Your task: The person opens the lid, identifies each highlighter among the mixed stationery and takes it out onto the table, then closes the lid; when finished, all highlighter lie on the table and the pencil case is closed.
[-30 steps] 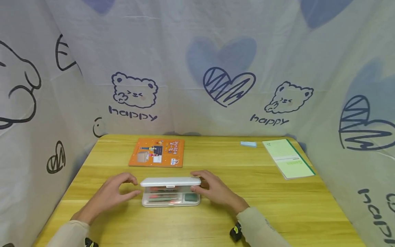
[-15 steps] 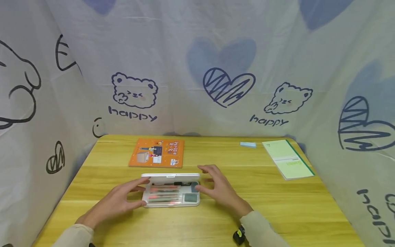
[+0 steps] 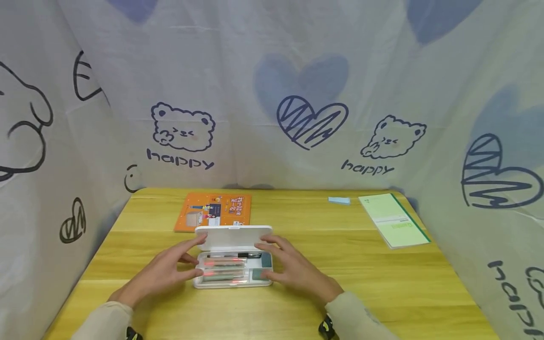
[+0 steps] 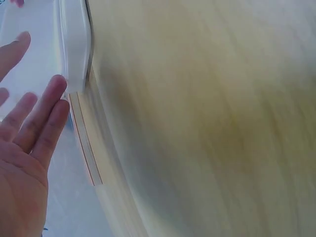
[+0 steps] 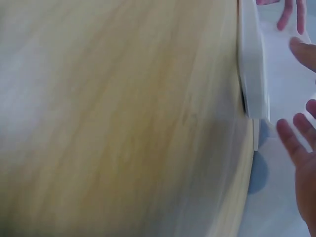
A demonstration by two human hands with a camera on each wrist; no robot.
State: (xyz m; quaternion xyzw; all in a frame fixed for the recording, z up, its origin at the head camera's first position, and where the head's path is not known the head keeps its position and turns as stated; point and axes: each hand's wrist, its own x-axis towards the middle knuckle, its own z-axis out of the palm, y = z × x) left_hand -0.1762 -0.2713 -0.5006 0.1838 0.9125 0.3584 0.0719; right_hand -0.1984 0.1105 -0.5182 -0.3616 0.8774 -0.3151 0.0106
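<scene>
A white pencil case (image 3: 233, 285) lies on the table with its lid (image 3: 235, 238) tipped back. Inside are several pens or pencils (image 3: 223, 273), a black pen (image 3: 253, 255) and dark green blocks in the right-hand compartments. My left hand (image 3: 167, 269) is at the case's left end, its relaxed fingers by the lid and its thumb at the near tray. At the right end, my right hand (image 3: 295, 271) has its fingers beside the lid and its thumb over the lower green block (image 3: 257, 274). Both wrist views show the case's side beside loosely spread fingers.
Behind the case lies an orange book (image 3: 214, 210), its near edge partly covered by the lid. A light green notebook (image 3: 395, 220) and a small pale blue strip (image 3: 338, 200) lie toward the back right. A printed curtain (image 3: 246, 156) surrounds the table (image 3: 382, 288).
The lid has swung from nearly closed over the case to tipped far back, uncovering the contents. My left hand has come in to the case's left end; my right fingers have let go of the lid's corner.
</scene>
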